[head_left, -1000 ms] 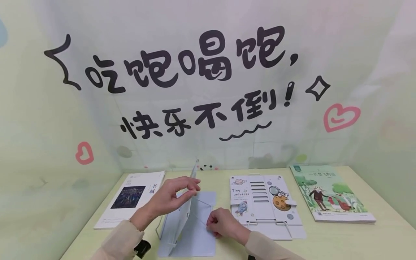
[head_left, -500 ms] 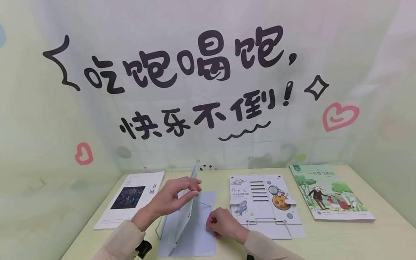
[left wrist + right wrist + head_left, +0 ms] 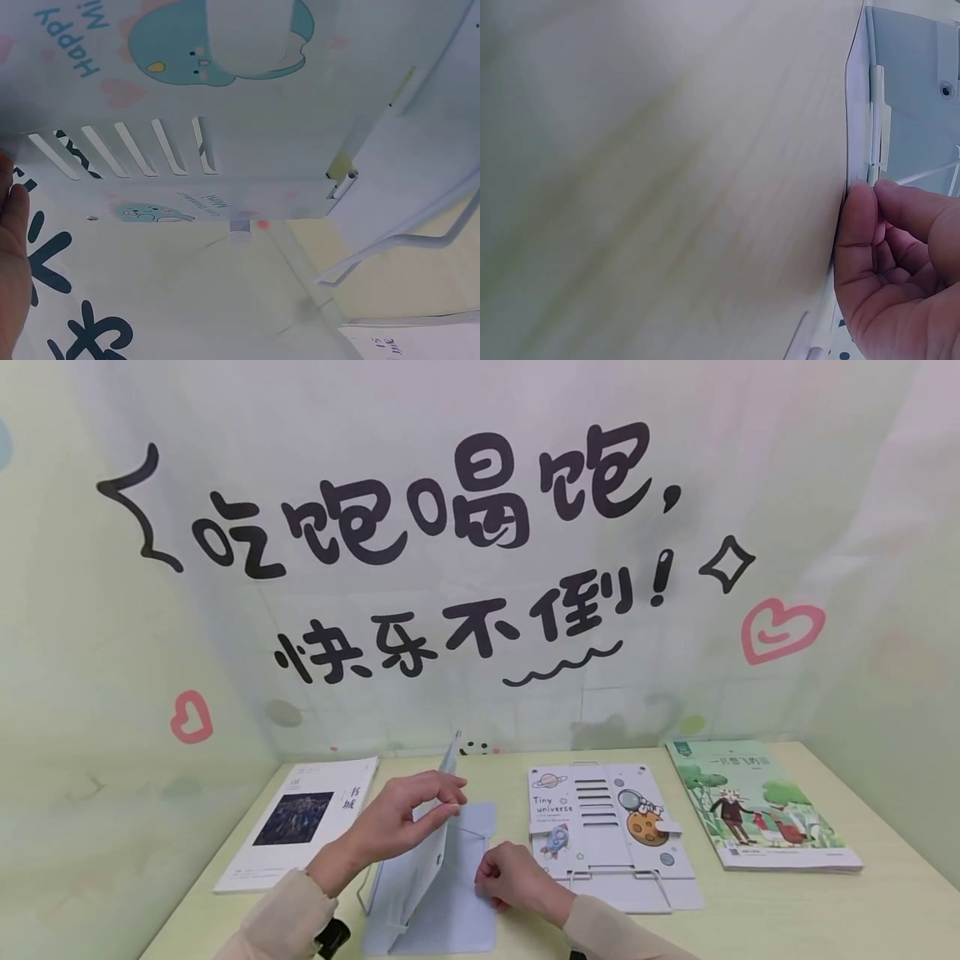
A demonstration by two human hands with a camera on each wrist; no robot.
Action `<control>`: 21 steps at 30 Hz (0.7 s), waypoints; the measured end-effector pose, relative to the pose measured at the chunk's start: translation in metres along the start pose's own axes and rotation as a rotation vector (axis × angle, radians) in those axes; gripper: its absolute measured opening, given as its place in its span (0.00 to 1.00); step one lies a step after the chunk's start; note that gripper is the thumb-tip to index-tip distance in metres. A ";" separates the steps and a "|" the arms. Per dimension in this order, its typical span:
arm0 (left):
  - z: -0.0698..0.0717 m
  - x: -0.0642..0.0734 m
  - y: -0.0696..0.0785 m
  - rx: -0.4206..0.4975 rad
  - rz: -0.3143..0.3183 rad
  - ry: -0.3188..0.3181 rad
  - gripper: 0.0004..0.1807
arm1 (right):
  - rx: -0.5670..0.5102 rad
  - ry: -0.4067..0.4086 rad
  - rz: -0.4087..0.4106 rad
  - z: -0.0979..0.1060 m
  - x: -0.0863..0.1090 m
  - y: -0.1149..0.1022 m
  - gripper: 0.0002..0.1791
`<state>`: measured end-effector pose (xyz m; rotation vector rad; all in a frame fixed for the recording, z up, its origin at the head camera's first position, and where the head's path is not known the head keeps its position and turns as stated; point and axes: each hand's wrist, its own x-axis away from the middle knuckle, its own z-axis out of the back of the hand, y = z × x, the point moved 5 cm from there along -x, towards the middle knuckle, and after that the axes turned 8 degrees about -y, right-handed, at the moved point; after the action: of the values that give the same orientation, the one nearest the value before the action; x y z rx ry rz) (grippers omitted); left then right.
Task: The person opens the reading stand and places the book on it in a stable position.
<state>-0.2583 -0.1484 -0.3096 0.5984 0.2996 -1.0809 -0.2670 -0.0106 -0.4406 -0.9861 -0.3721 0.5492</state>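
Observation:
A pale blue folding book stand stands half unfolded at the front left of the table in the head view, its slotted panel (image 3: 429, 881) tilted up over a flat base (image 3: 468, 927). My left hand (image 3: 408, 817) pinches the raised panel's upper edge between thumb and fingers. In the left wrist view the panel (image 3: 255, 97) shows a blue cartoon animal and a row of slots. My right hand (image 3: 519, 878) is low at the base's right side. Seen from the right wrist, its thumb and index finger pinch at the base's edge (image 3: 859, 112), where a thin wire support (image 3: 930, 174) meets the fingertips.
A white book stand (image 3: 588, 852) with space drawings lies right of my right hand. A green-covered book (image 3: 772, 810) is at the far right, and a white magazine (image 3: 300, 827) at the left. A printed cloth wall (image 3: 480, 710) closes off the table's back.

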 end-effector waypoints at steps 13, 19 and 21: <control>-0.003 0.001 -0.002 -0.013 0.015 0.002 0.07 | -0.027 -0.006 0.014 -0.001 0.003 -0.002 0.04; -0.001 0.002 -0.006 0.159 0.130 0.017 0.05 | -0.067 0.045 0.076 0.000 0.014 -0.005 0.06; 0.001 0.003 -0.008 0.223 0.160 0.039 0.06 | -0.123 0.066 0.097 -0.001 0.019 -0.008 0.08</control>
<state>-0.2642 -0.1535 -0.3126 0.8297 0.1624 -0.9554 -0.2486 -0.0038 -0.4334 -1.1429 -0.3030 0.5848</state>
